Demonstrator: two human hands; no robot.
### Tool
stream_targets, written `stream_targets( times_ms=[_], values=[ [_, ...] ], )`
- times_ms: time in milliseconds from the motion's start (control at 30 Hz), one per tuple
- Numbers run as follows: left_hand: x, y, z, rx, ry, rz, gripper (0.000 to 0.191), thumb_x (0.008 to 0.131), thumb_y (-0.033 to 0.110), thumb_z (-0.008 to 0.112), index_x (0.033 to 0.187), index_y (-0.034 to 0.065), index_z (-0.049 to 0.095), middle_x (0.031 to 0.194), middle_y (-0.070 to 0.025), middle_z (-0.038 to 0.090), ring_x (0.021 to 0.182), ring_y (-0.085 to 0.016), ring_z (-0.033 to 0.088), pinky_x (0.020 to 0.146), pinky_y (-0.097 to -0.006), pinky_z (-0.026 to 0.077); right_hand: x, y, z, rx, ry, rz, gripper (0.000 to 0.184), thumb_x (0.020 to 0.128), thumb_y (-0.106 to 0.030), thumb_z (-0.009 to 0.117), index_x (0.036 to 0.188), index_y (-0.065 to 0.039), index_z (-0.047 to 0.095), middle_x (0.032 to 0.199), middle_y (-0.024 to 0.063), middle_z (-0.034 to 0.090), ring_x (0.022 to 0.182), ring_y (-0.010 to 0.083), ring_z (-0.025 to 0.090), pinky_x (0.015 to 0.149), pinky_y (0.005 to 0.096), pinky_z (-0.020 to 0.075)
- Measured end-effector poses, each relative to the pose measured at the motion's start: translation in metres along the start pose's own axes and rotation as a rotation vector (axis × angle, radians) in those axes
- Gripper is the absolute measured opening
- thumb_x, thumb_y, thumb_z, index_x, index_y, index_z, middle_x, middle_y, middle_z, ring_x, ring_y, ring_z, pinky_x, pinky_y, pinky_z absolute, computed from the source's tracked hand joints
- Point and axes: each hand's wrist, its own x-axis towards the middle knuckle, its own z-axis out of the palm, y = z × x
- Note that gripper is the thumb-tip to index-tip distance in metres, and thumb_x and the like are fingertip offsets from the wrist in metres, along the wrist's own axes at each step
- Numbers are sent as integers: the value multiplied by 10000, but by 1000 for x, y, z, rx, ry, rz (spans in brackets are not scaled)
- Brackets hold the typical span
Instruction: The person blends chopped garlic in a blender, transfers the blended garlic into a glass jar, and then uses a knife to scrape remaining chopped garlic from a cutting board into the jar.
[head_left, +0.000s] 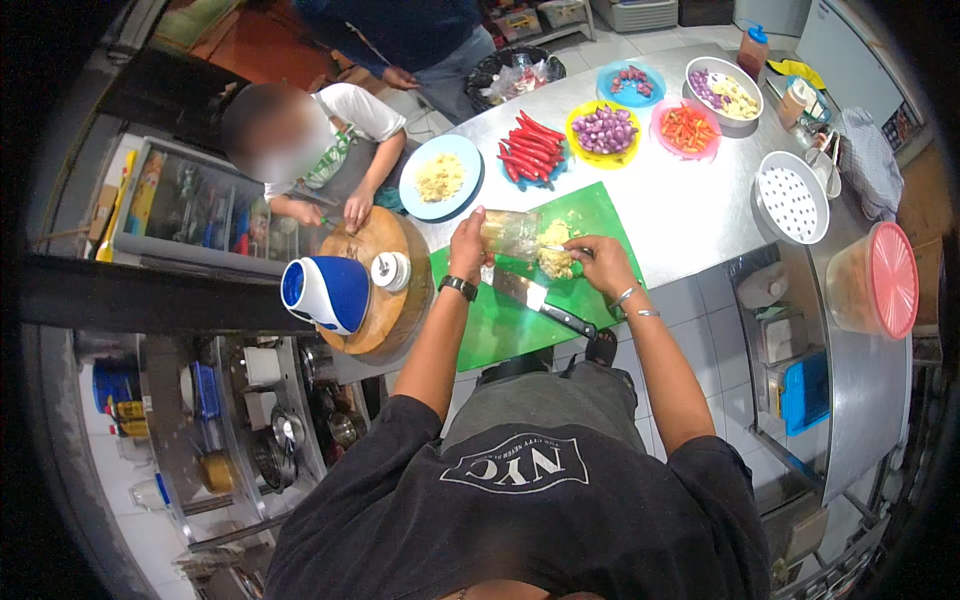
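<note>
My left hand (468, 247) grips a clear plastic cup (511, 234), tipped on its side with its mouth towards the right. Bits of pale food cling inside it. Between the fingers of my right hand (606, 261) is a thin metal utensil (555, 248), its tip at the cup's mouth; its exact kind is unclear. Pale yellow minced food (556, 264) lies heaped on the green cutting board (487, 330) below. A broad-bladed knife (525, 291) with a black handle rests on the board, nearer to me.
A wooden chopping block (352, 244) at left bears a blue-and-white appliance part (337, 295) and a white fitting (391, 271). A co-worker's hands (358, 210) are at its far edge. Beyond lie plates of minced food (439, 178), red chillies (531, 148) and shallots (604, 130).
</note>
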Motion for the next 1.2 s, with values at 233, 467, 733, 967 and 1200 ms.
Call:
stream_targets(
  times_ms=[233,467,733,967,1200],
  values=[
    [8,-7,-5,47,-19,14,535,933,561,644,1025,36,610,659,-5,529,441,-117,489,377,-265,382,3,7,-1,47,83,-153,160,857,-89,715,1005,-99,775,993,151,738,911,360,692,801,430,543],
    [14,-7,-19,66,26,48,534,932,551,650,1049,31,623,665,-6,512,430,-118,472,371,-270,367,-3,20,-13,-168,65,-123,183,871,-83,707,1039,-106,777,998,149,744,907,355,697,798,421,542],
    [4,1,-14,-156,-62,152,395,968,472,632,1032,83,640,740,7,582,544,-94,533,402,-251,390,-10,-1,-11,126,-74,41,196,880,-68,702,1055,-107,780,1029,152,747,925,334,713,814,405,550],
    [13,-3,-21,-14,-109,140,384,982,459,609,1083,92,658,801,13,614,591,-91,564,420,-240,398,-12,-4,-17,101,-9,-141,169,894,-69,705,1049,-79,772,1003,167,750,893,304,720,798,380,552],
    [11,-7,-20,-95,-92,151,382,985,442,616,1104,82,653,751,18,581,529,-82,512,406,-245,373,-13,-5,-21,149,-92,70,173,894,-116,719,1054,-97,780,999,177,747,916,337,714,808,402,547]
  ],
)
